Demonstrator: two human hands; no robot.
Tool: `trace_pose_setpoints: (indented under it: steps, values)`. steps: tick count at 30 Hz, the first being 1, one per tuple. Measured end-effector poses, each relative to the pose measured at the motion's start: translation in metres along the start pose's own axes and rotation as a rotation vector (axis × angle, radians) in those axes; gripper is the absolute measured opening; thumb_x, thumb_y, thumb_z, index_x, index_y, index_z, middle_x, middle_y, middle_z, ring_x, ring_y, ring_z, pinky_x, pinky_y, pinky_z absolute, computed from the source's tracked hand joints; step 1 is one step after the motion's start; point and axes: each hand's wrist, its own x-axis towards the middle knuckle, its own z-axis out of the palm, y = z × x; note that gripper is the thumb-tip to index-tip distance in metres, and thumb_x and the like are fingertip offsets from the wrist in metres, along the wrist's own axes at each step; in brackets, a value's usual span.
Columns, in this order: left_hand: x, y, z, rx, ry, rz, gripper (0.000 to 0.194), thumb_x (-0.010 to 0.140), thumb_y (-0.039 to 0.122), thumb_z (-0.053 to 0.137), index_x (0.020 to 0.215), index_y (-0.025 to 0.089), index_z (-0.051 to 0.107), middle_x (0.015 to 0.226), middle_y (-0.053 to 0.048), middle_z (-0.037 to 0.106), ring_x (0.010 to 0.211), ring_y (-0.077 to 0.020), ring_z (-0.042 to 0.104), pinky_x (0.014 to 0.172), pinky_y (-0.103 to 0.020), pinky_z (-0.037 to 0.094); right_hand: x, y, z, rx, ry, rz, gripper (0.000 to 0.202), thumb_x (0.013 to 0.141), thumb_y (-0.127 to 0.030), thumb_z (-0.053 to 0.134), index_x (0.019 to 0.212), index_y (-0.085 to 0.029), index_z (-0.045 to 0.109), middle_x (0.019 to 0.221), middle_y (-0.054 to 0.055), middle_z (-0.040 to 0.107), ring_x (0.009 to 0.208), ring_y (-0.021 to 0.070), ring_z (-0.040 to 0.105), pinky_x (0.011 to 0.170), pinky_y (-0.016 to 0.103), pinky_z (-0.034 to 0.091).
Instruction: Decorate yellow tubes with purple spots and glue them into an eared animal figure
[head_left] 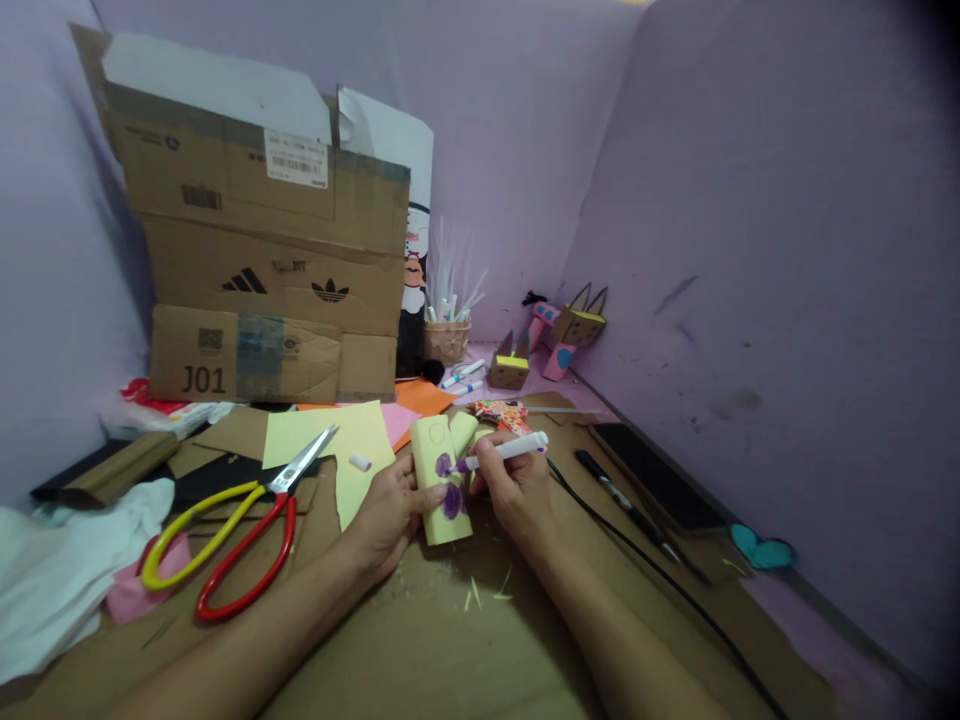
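Note:
In the middle of the head view, my left hand (pixel 394 510) grips a pale yellow paper-covered tube (pixel 441 528) by its left side, thumb across the front. The tube stands nearly upright and bears purple filled-in spots, with an outlined circle near its top. My right hand (pixel 517 490) is closed around a white felt-tip marker (pixel 517 447), whose purple tip meets the tube beside the upper purple spot. More yellow rolled paper (pixel 463 430) shows behind the tube, partly hidden by it and my right hand. A white marker cap (pixel 360 461) lies on yellow paper (pixel 360 430) to the left.
Scissors (pixel 281 480) with red and yellow handles lie open at left, near a white cloth (pixel 90 570). Cardboard (pixel 277 240) stands behind. A black cable (pixel 652 560), a black pen (pixel 615 495) and a dark flat device (pixel 660 475) lie right. Cardboard animal heads (pixel 510 372) sit farther back.

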Motion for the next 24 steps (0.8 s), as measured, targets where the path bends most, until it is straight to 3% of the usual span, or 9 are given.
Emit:
trace_pose_setpoints:
  steps: [11, 24]
  values:
    - [-0.0016, 0.001, 0.0018, 0.023, 0.018, 0.001, 0.068, 0.05, 0.008, 0.079, 0.115, 0.011, 0.058, 0.096, -0.012, 0.072, 0.082, -0.0239, 0.066, 0.067, -0.032, 0.053, 0.0012, 0.0014, -0.0024, -0.004, 0.089, -0.06, 0.027, 0.09, -0.036, 0.05, 0.072, -0.018, 0.058, 0.048, -0.003, 0.056, 0.044, 0.0119, 0.054, 0.047, 0.023, 0.042]
    - [-0.0004, -0.0008, 0.0008, 0.038, 0.033, 0.014, 0.067, 0.048, 0.007, 0.079, 0.112, 0.011, 0.059, 0.094, -0.011, 0.072, 0.084, -0.0233, 0.066, 0.07, -0.031, 0.052, 0.0007, 0.0026, -0.0006, 0.006, 0.029, -0.046, 0.026, 0.089, -0.035, 0.051, 0.072, -0.018, 0.058, 0.05, -0.002, 0.056, 0.045, 0.0123, 0.054, 0.049, 0.024, 0.043]
